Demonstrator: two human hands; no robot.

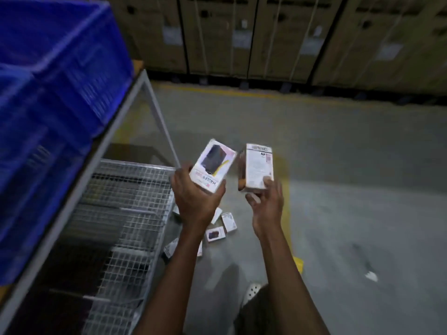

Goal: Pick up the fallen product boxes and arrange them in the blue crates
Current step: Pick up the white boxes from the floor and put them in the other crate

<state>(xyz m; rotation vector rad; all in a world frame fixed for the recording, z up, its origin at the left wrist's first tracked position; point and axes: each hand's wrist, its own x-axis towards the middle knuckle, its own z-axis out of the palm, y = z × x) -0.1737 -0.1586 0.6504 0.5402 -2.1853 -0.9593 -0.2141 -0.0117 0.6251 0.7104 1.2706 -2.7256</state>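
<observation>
My left hand [193, 197] grips a white product box [212, 165] with a dark picture on its front, held face up at chest height. My right hand [266, 201] holds a second white box [257, 166] from below, its printed back side facing me. Both boxes hang in the air side by side, a little apart. Several more small boxes [222, 223] lie scattered on the grey floor beneath my hands. Blue crates [55, 76] stand stacked on a shelf at the upper left, well away from both hands.
A grey metal rack [135, 97] carries the crates, with a wire-mesh shelf [125, 204] below it on the left. Tall cardboard cartons [278, 37] line the far wall. A yellow line [286, 213] runs across the concrete floor. My shoe [252, 292] shows near the bottom.
</observation>
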